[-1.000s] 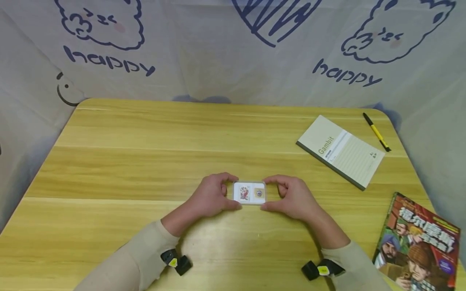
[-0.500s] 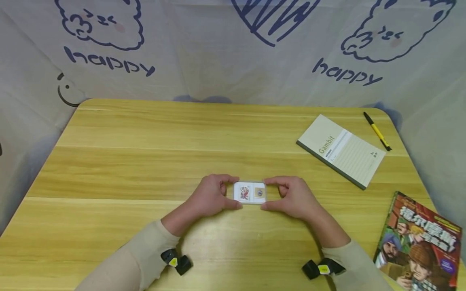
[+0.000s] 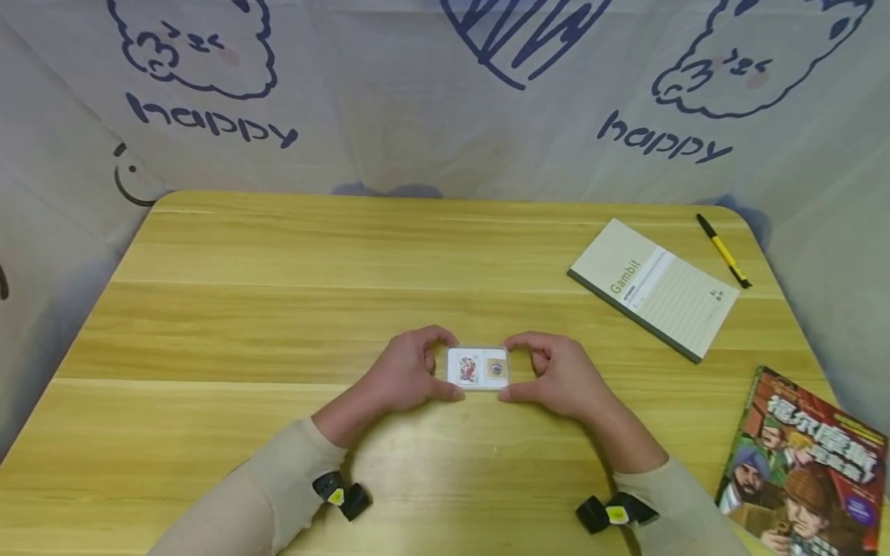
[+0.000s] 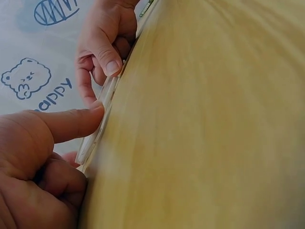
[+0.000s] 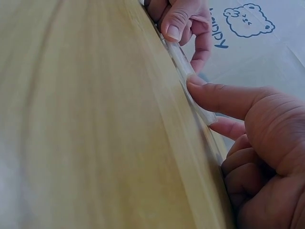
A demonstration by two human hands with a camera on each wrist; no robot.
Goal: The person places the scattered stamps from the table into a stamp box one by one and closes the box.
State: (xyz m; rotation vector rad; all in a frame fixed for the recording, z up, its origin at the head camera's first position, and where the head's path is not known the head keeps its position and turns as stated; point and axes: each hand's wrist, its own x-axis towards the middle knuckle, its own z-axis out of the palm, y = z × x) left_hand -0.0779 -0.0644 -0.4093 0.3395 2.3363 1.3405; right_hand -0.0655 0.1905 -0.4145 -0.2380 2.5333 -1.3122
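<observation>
Both hands pinch a small, flat, clear plastic case (image 3: 481,371) by its two short ends, near the middle of the table. Inside, a white insert shows a red patterned picture on the left and a tan square with a small round mark on the right. At the left end, the left hand (image 3: 409,372) has its thumb on the near edge and index finger at the far edge. The right hand (image 3: 560,374) mirrors this grip. Seen edge-on in the left wrist view, the case (image 4: 112,88) lies close over the wood, thumbs along its near side.
A beige notebook (image 3: 653,289) lies at the back right of the wooden table (image 3: 278,309), with a yellow and black pen (image 3: 723,251) beyond it. At the right front is a colourful comic-style book (image 3: 806,463). A printed white cloth (image 3: 417,116) hangs behind the table.
The left index finger arches slightly higher at the case's far edge. Both hands keep their hold, and the case stays in nearly the same place.
</observation>
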